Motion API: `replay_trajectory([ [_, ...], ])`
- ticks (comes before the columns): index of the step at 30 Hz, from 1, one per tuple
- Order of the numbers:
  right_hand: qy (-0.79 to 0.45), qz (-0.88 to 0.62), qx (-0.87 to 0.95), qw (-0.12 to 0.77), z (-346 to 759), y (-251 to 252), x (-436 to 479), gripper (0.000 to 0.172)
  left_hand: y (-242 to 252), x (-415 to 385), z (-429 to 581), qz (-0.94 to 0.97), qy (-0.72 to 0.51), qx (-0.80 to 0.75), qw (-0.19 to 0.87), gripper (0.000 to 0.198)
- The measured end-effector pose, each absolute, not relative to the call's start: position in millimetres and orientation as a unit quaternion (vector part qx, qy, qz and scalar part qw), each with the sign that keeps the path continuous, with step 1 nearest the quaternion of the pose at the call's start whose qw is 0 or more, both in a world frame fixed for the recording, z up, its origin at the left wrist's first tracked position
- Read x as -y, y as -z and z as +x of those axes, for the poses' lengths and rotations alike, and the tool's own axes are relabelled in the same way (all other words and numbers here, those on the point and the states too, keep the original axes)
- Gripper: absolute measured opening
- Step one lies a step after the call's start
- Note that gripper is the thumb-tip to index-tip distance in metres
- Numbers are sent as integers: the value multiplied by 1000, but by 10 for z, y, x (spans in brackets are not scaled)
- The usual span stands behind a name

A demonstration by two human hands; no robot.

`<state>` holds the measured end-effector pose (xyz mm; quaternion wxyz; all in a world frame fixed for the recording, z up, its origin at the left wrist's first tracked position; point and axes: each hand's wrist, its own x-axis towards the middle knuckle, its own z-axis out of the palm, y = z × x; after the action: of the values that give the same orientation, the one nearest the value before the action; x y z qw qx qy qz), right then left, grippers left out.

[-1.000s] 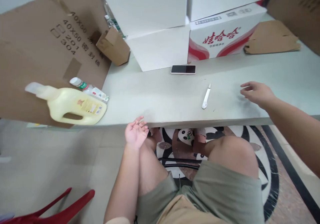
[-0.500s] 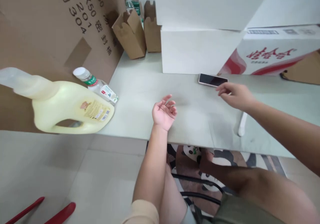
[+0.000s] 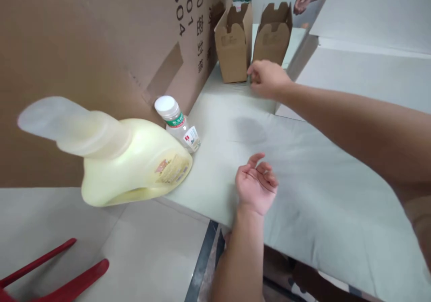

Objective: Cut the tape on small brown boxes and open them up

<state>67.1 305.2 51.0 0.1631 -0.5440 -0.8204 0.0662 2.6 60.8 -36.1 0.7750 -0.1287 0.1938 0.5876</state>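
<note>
My right hand [image 3: 268, 78] is stretched across the table to the small brown cardboard boxes. Its loosely bent fingertips are beside the lower right edge of the left box [image 3: 232, 52], and I cannot tell whether they touch it. The second box [image 3: 272, 39] stands just behind the hand, its lower part hidden. Both boxes have notched upper flaps standing up. My left hand [image 3: 256, 183] is palm up near the table's front edge, fingers loosely curled and apart, with nothing in it.
A large jug of pale yellow liquid [image 3: 134, 158] and a white-capped clear bottle [image 3: 178, 124] stand left. Behind them rises a big carton [image 3: 117, 46]. White boxes [image 3: 363, 77] bound the right. Another person's hand [image 3: 305, 1] shows at the back. Red bars [image 3: 67, 284] lie low left.
The view has swung left. My right hand has moved from beside the phone to the small cardboard boxes. My left hand keeps its palm-up pose. Another person's hand has come into view.
</note>
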Motion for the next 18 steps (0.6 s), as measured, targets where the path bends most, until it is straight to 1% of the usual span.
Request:
replay_trajectory([
  [3,-27,-589,790,169,423,-756,-3427,64,407,-648,31,-106,-572,-203,787,31],
  [6,-27,-626,763,158,195,-951,-3695,76,448,-705,6,-111,-575,-200,786,30],
  [8,-39,-653,743,141,94,-999,-3860,74,465,-731,3,-115,-572,-192,789,29],
  [9,-45,-668,730,137,73,-997,-3942,68,470,-738,8,-113,-570,-187,792,29],
  [10,-49,-683,715,144,76,-981,-4019,55,473,-740,15,-108,-568,-183,795,28],
  [11,-50,-697,697,159,104,-957,-4087,38,475,-739,23,-101,-566,-178,799,28],
  [12,-51,-709,681,176,155,-931,-4140,31,474,-734,29,-95,-565,-173,801,29],
  [14,-52,-718,666,197,301,-891,-4184,57,468,-716,37,-88,-566,-167,803,29],
  [15,-48,-711,675,189,378,-884,-4167,64,462,-705,38,-87,-567,-166,802,29],
  [16,-41,-696,697,169,447,-888,-4124,65,454,-694,40,-88,-569,-167,801,29],
  [18,-17,-657,744,125,529,-918,-3967,58,431,-676,50,-87,-572,-166,799,28],
])
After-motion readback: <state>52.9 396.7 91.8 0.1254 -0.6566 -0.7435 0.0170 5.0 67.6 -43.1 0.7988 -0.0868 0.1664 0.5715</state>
